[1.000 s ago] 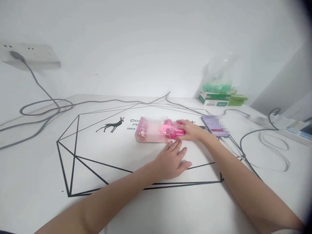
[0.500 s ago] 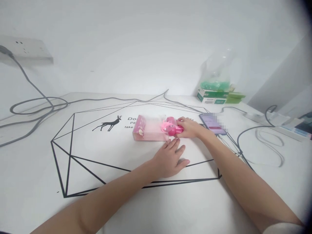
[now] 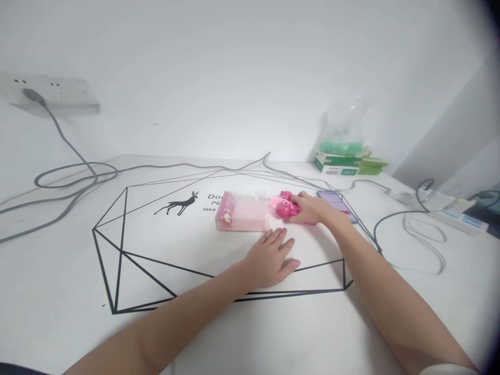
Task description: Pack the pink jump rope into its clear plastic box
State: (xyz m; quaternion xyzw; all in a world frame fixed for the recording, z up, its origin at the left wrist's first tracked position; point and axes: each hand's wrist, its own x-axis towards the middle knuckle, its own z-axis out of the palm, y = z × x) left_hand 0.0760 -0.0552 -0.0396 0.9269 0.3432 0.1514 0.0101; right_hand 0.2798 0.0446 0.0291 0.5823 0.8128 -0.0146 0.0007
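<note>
- Head view: a white table (image 3: 219, 338) printed with black lines and a deer.
- The right hand (image 3: 311, 208) grips a pink object (image 3: 287, 208), its fingers curled around it from the right.
- The pink object is at the table's middle, just beside the right end of a clear, pink-tinted box (image 3: 250, 214); whether they touch is unclear.
- The left hand (image 3: 267, 263) is open, palm down, fingers spread, fingertips by the box's near right corner.
- A phone (image 3: 334, 201) lies just beyond the right hand.
- Farther back, a plastic bag (image 3: 341, 133) sits on small green-and-white boxes (image 3: 336, 162).
</note>
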